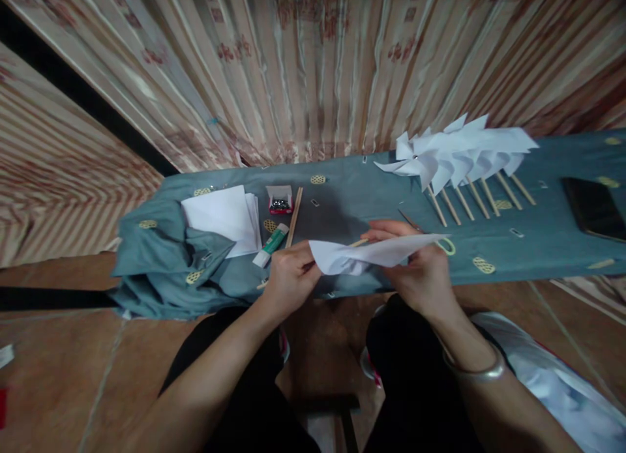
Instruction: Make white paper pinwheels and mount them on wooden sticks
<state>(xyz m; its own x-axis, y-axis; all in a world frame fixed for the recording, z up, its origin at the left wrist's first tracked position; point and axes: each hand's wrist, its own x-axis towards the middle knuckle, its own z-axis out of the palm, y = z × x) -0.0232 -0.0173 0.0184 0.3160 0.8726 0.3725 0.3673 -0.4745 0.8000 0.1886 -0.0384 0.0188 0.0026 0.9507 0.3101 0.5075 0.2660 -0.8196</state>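
Observation:
Between my two hands is a white paper pinwheel (374, 252), partly folded and seen nearly edge-on. My left hand (295, 275) pinches its left corner with thumb and fingers. On the other side my right hand (415, 267) is closed around the paper's right part, with its fingers behind it. A bit of a wooden stick (359, 242) shows behind the paper; which hand bears it I cannot tell. Scissors (446, 246) with pale green handles lie just beyond my right hand, partly hidden.
Several finished pinwheels (460, 156) on sticks lie in a row at the back right. A dark phone (594, 207) rests farther right. On the left are white paper sheets (220, 212), a small box of pins (280, 201), a glue stick (271, 246) and wooden sticks (295, 215).

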